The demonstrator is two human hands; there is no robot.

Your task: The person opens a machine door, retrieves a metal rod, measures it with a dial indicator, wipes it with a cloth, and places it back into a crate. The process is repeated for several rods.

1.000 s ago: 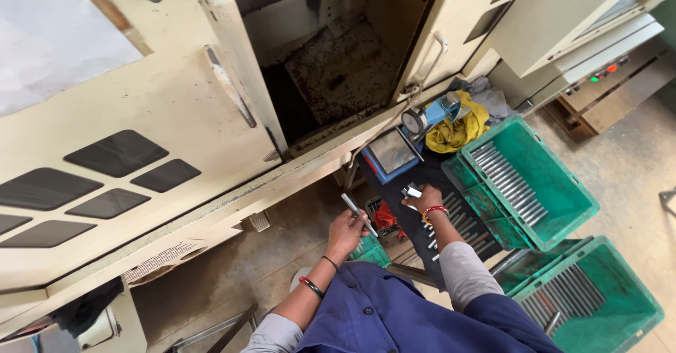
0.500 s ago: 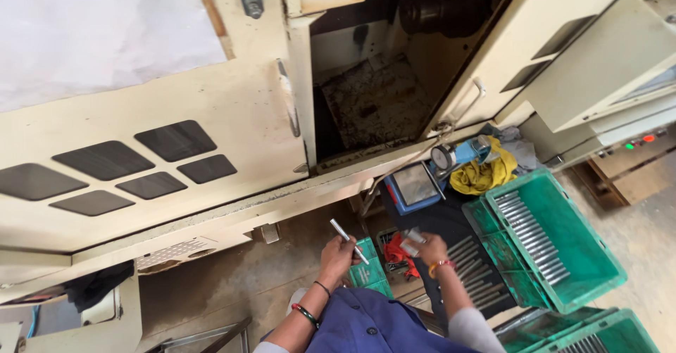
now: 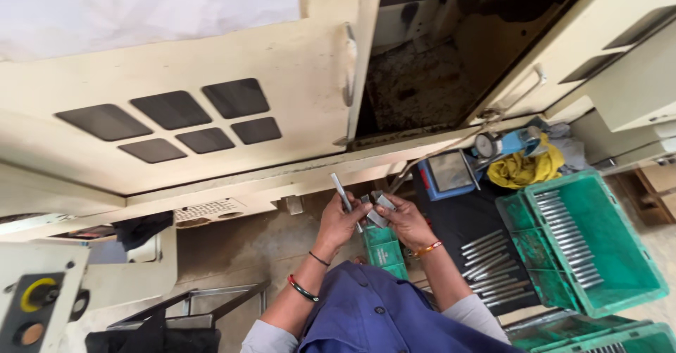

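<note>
Both hands now meet: left hand (image 3: 338,219) grips rod (image 3: 342,192), right hand (image 3: 405,219) pinches gauge (image 3: 377,209)

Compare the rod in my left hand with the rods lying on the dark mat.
The rod in the left hand is single and held up at a slant; the rods on the mat are many, lying flat in a row. All are slim grey metal, seemingly the same kind.

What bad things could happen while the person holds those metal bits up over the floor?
The thin metal rod sticks up from the left hand, so it might slip and fall. The right hand pinches a small metal gauge; fingers could get nipped. The green crate of rods sits close, easy to bump.
</note>
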